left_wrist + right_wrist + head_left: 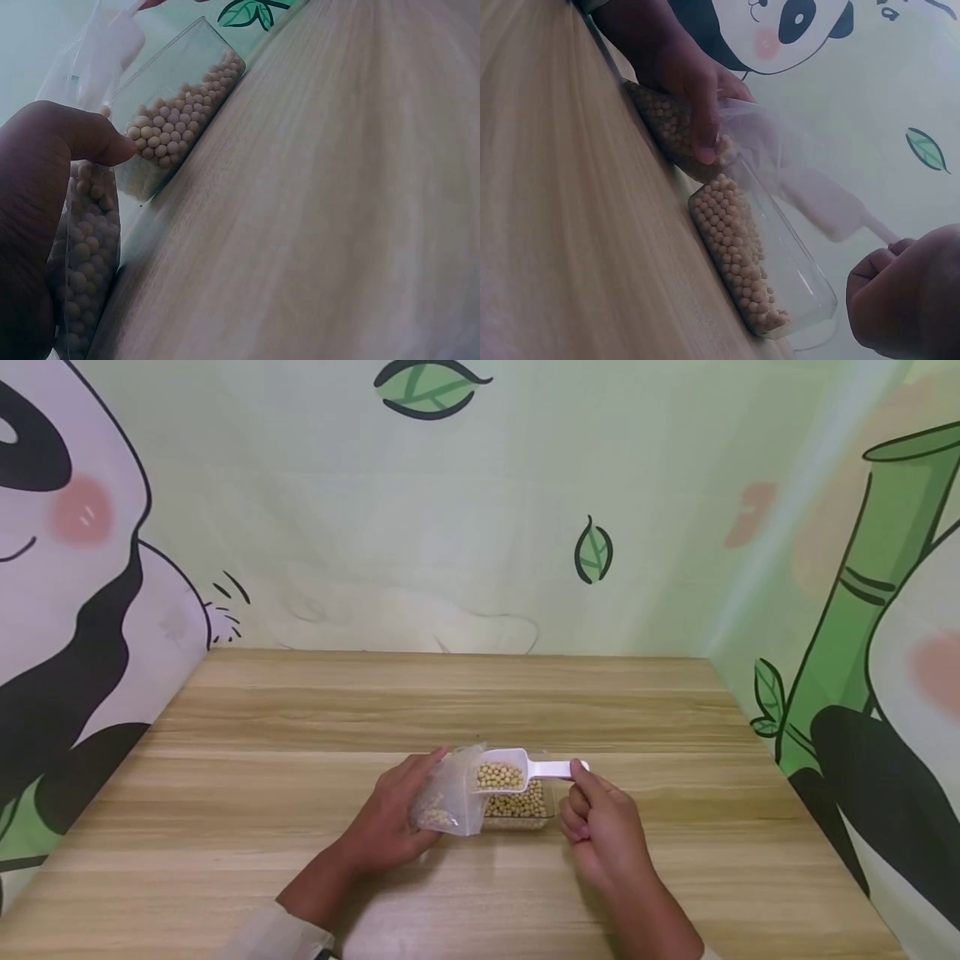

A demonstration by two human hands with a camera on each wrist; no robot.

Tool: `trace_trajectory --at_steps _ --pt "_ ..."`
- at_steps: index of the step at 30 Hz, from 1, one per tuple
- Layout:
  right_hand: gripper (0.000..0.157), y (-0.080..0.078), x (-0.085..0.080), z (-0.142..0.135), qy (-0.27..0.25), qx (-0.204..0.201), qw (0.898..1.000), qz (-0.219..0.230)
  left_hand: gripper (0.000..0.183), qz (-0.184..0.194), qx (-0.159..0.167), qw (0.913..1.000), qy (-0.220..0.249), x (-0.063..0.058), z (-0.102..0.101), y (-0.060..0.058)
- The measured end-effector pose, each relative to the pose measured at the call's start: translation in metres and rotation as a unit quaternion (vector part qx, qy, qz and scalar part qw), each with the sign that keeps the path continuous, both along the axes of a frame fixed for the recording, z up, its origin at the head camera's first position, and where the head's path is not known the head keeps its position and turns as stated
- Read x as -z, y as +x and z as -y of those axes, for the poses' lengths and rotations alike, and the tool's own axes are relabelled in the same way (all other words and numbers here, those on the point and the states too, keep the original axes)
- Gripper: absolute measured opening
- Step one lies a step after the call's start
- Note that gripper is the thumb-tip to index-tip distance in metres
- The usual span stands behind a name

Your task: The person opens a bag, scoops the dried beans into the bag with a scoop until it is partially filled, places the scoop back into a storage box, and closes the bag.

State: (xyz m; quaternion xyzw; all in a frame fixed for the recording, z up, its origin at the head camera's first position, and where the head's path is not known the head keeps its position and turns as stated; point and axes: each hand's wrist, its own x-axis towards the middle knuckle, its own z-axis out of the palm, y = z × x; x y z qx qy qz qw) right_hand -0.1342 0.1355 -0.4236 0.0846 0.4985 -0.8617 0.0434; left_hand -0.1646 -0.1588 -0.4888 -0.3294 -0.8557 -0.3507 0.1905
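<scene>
Far left, panda-print wall (172,602) runs along the desk's slanting left edge; a wide stretch of desk (247,760) between that edge and left hand (390,822). Left hand grasping plastic bag (450,793), part full of beans, tilted, mouth facing right. White scoop (551,769) holds beans, front end at bag mouth, over clear box (787,262) of beans on desk. Bag overlaps box's left end; can't tell if touching. Right hand (607,827) pinching scoop handle, just right of box. Room beyond box to back edge, and rightward to bamboo-print wall (832,635).
</scene>
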Motion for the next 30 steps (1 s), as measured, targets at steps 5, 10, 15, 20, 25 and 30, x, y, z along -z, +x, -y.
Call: trace_trajectory --at_steps 5,10,15,20,25,30 --pt "0.05 0.0048 0.0015 0.0064 0.041 -0.016 0.998 -0.045 0.102 0.0 0.0 1.0 0.0 0.0003 -0.0003 0.0003" --pt "0.053 0.0066 0.0037 0.0099 0.058 -0.028 0.995 -0.076 0.102 0.002 -0.002 1.0 0.001 0.0015 0.0001 0.0" --pt "0.053 0.0073 0.0058 0.0104 0.074 -0.031 0.992 -0.093 0.1 -0.009 0.0 1.0 0.004 0.0031 0.0 -0.0005" --pt "0.052 0.0088 0.0037 0.0097 0.083 -0.025 0.991 -0.099 0.099 -0.018 0.002 0.9998 0.005 0.0031 -0.0004 -0.0008" --pt "0.051 0.0086 0.0009 0.0078 0.084 -0.001 0.991 -0.099 0.099 -0.027 0.003 0.9996 0.005 0.003 -0.0005 -0.0016" --pt "0.054 0.0064 -0.0007 0.0051 0.067 0.05 0.991 -0.105 0.1 -0.024 0.001 0.9997 0.004 0.0045 -0.0002 -0.0024"
